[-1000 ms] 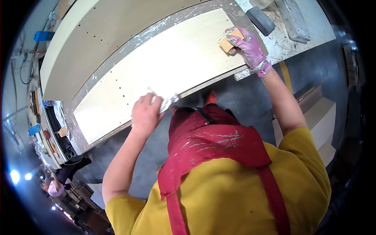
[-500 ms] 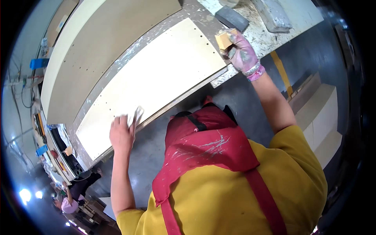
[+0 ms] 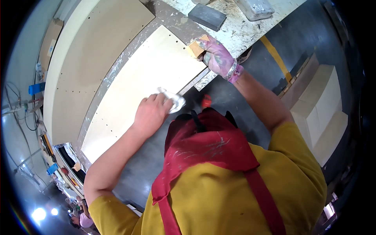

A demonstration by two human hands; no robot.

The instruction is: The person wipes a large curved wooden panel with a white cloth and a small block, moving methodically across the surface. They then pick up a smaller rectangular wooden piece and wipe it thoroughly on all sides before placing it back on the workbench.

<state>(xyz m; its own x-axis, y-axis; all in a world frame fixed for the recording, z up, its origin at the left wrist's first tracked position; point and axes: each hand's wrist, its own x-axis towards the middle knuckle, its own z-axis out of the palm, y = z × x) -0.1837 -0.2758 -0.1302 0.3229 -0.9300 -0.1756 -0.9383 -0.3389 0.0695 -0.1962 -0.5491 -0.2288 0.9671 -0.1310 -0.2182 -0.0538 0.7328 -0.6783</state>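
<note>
A pale curved panel (image 3: 133, 86) with small dark holes lies on the workbench. My bare left hand (image 3: 152, 111) is closed on a crumpled white cloth (image 3: 174, 101), which rests at the panel's near edge. In a stained pink glove, my right hand (image 3: 217, 56) grips a small tan block (image 3: 195, 49) at the panel's right corner. Whether the block touches the panel I cannot tell. Just beyond that hand, a dark grey block (image 3: 206, 17) lies on the paint-spattered bench top (image 3: 235, 37).
A larger curved panel (image 3: 78, 78) lies behind the first one. At the back right of the bench is a plastic-wrapped block (image 3: 254, 8). Pale boxy panels (image 3: 319, 105) stand on the floor at right, near a yellow floor line (image 3: 276, 56). Another person (image 3: 84, 219) is at lower left.
My left hand has slid right along the panel's near edge with the cloth. In the picture, my right hand with the tan block has shifted left and slightly down, and the whole view has shifted.
</note>
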